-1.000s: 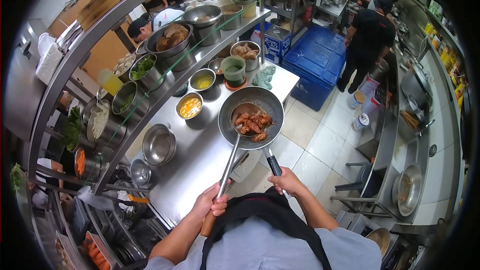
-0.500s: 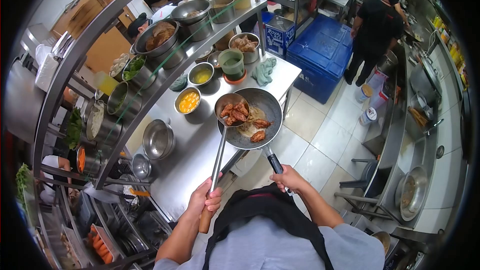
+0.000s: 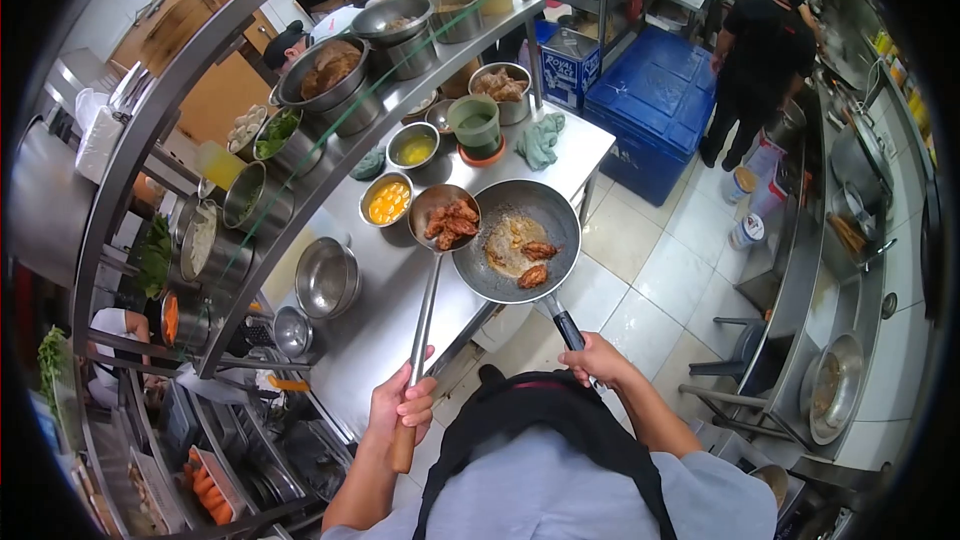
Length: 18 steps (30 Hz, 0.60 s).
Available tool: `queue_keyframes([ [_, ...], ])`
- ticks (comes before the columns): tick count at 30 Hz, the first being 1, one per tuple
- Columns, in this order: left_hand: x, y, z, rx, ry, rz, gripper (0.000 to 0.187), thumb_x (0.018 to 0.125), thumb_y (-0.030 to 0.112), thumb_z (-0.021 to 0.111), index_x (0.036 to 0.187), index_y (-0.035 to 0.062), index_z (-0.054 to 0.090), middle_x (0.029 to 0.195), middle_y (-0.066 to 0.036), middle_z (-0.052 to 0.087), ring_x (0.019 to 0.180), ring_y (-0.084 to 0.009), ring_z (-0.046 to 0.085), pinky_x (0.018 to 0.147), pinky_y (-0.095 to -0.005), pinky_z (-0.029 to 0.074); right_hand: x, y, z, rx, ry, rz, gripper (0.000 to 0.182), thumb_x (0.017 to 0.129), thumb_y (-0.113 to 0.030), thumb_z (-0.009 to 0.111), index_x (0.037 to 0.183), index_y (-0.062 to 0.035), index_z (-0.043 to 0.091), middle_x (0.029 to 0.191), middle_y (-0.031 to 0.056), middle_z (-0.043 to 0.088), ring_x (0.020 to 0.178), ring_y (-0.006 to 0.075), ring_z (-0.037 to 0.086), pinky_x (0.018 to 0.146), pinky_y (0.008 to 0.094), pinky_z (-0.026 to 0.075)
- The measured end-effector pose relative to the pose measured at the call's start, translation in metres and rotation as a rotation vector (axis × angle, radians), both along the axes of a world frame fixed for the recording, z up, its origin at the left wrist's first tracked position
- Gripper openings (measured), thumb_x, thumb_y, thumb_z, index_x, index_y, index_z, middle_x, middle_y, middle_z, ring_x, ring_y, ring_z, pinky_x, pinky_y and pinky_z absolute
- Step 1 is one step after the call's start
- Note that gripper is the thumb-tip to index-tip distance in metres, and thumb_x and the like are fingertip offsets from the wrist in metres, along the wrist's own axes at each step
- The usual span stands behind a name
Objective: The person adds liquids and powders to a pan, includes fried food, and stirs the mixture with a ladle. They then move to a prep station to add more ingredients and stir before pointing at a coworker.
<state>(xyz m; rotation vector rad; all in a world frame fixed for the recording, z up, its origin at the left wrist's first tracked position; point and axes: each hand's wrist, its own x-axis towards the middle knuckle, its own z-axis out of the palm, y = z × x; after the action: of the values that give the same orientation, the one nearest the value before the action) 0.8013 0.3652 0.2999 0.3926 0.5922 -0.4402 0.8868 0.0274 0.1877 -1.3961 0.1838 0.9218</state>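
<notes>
My left hand [image 3: 403, 402] is wrapped round the lower handle of a long ladle [image 3: 424, 310]. Browned meat pieces [image 3: 452, 224] fill the ladle's bowl, which is beside the left rim of a dark frying pan [image 3: 478, 278]. My right hand [image 3: 592, 358] grips the pan's black handle. In the pan lie two browned pieces [image 3: 537, 260] and some pale, oily residue. Left of the ladle bowl, a metal bowl of egg yolks [image 3: 389, 201] stands on the steel table [image 3: 375, 350].
A metal shelf [image 3: 290, 202] with bowls and pots runs along the left. Beyond the table are a green cloth [image 3: 541, 141] and a large blue box [image 3: 648, 110]. A person in black [image 3: 756, 60] stands at the upper right, by the steel counter [image 3: 800, 340].
The ladle with its meat has shifted left, off the middle of the pan to its left rim. More of the pan's inside shows. The whole view has shifted slightly.
</notes>
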Motion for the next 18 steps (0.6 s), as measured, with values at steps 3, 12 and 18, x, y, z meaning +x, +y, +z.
queue_keyframes([
  [3,0.005,0.008,-0.002,-0.012,0.004,-0.027,0.037,0.106,0.030,0.039,0.136,0.0119,0.047,0.069,0.001,0.040,0.043,-0.0037,0.034,0.035,-0.0200,0.035,-0.002,0.005,-0.001,0.001,-0.001,-0.009,0.022,0.085,-0.009,0.068,0.081,-0.0070,0.046,0.054,0.0008,0.048,0.042,0.0099,0.047,0.038,0.0271,0.041],
  [12,0.016,0.042,-0.009,-0.098,-0.028,-0.081,0.036,0.105,0.029,0.041,0.136,0.0128,0.047,0.070,0.001,0.041,0.044,-0.0040,0.036,0.037,-0.0204,0.036,-0.005,0.025,0.001,-0.063,0.022,-0.015,0.023,0.084,-0.007,0.069,0.080,-0.0076,0.046,0.055,-0.0002,0.048,0.042,0.0096,0.047,0.038,0.0269,0.041],
  [18,0.020,0.059,-0.011,-0.111,-0.024,-0.096,0.036,0.105,0.028,0.041,0.137,0.0138,0.047,0.070,0.001,0.041,0.044,-0.0042,0.036,0.037,-0.0206,0.035,-0.009,0.036,0.002,-0.024,0.085,-0.090,0.024,0.082,-0.006,0.070,0.083,-0.0077,0.046,0.056,-0.0003,0.048,0.042,0.0097,0.046,0.038,0.0270,0.041],
])
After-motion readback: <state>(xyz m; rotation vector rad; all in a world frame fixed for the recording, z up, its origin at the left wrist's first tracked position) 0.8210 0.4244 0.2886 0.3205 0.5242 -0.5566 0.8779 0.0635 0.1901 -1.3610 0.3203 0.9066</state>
